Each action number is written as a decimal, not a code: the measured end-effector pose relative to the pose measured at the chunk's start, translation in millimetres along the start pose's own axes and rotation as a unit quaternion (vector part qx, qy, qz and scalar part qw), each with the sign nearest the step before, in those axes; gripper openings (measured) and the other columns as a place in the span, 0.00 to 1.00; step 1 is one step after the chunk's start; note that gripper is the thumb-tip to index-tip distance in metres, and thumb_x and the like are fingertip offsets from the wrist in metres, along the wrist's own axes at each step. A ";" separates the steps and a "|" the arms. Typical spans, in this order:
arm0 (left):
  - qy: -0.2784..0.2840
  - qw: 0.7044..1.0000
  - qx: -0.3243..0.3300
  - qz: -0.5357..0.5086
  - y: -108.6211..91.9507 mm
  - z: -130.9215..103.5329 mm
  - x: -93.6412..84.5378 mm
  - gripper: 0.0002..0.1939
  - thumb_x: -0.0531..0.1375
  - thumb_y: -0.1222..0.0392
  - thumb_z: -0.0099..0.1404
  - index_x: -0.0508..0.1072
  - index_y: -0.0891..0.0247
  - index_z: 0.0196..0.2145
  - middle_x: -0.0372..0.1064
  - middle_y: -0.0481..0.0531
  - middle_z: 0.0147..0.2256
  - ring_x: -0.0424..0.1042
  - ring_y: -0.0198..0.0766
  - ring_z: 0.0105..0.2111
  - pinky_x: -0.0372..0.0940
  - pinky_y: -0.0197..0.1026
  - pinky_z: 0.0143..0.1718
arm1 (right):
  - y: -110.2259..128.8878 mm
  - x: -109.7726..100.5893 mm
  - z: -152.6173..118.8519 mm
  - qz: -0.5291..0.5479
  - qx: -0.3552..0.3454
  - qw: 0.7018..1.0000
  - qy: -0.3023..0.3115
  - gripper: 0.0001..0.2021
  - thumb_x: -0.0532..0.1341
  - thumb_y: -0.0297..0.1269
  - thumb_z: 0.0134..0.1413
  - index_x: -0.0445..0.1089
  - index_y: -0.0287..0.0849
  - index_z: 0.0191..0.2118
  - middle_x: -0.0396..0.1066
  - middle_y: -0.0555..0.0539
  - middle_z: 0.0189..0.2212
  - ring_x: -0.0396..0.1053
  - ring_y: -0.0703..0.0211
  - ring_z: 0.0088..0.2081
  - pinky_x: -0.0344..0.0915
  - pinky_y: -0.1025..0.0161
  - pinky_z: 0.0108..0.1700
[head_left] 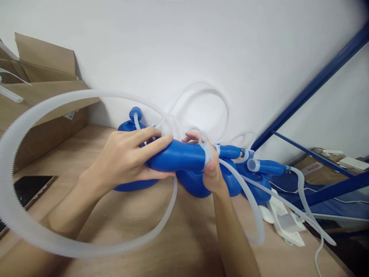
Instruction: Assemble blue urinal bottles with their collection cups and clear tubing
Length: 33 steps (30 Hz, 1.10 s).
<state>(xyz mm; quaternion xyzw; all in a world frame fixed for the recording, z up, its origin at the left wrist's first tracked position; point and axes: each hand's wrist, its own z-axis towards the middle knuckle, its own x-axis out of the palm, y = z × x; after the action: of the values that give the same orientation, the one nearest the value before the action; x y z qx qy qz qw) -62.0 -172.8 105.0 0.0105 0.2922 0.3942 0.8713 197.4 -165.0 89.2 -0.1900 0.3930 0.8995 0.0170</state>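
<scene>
A blue tubular piece (pixel 184 155) lies level between my two hands. My left hand (pixel 132 154) grips its left end, with the thumb below and the fingers over the top. My right hand (pixel 211 165) is closed round the right end, at a translucent white collar (pixel 205 152). A long ribbed white hose (pixel 17 127) loops round to the left of my left hand. More blue units (pixel 194 184) stand on the table beneath and behind the held piece. Two blue necks (pixel 269 167) with clear fittings point outward at the right.
An open cardboard box (pixel 52 100) stands at the left, near a dark phone (pixel 31 188) on the wooden table (pixel 138 223). At the right are a white power strip (pixel 284 219), a blue metal frame (pixel 311 84) and trailing thin hoses. A white wall (pixel 173 46) rises behind.
</scene>
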 end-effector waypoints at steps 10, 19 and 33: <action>-0.037 0.997 0.063 0.035 -8.3 2.0 4.7 0.20 0.63 0.49 0.73 0.71 0.57 0.58 0.76 0.59 0.48 0.79 0.47 0.41 0.71 0.42 0.35 | 21.7 1.5 8.9 0.284 0.149 0.947 0.000 0.27 0.50 0.56 0.71 0.79 0.44 0.54 0.75 0.45 0.63 0.64 0.46 0.70 0.56 0.48 0.75; -0.019 0.993 0.114 0.038 -21.2 6.9 15.5 0.13 0.61 0.60 0.75 0.70 0.62 0.55 0.78 0.63 0.50 0.80 0.51 0.49 0.79 0.48 0.44 | 19.7 0.4 10.6 0.297 0.202 0.932 -0.046 0.27 0.55 0.36 0.57 0.72 0.46 0.62 0.75 0.48 0.63 0.66 0.48 0.70 0.51 0.42 0.76; 0.004 0.994 0.097 0.046 -33.9 3.0 14.8 0.11 0.58 0.67 0.74 0.72 0.63 0.53 0.79 0.63 0.51 0.80 0.49 0.50 0.80 0.48 0.47 | 16.2 19.2 12.1 0.233 0.162 0.957 -0.055 0.43 0.35 0.69 0.68 0.55 0.49 0.75 0.58 0.47 0.75 0.50 0.51 0.77 0.50 0.47 0.77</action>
<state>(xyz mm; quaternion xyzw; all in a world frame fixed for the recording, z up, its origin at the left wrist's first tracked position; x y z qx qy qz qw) -29.7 -185.3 91.7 0.1067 0.3313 0.4037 0.8461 172.7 -169.8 101.2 -0.0380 0.5655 0.8117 -0.1412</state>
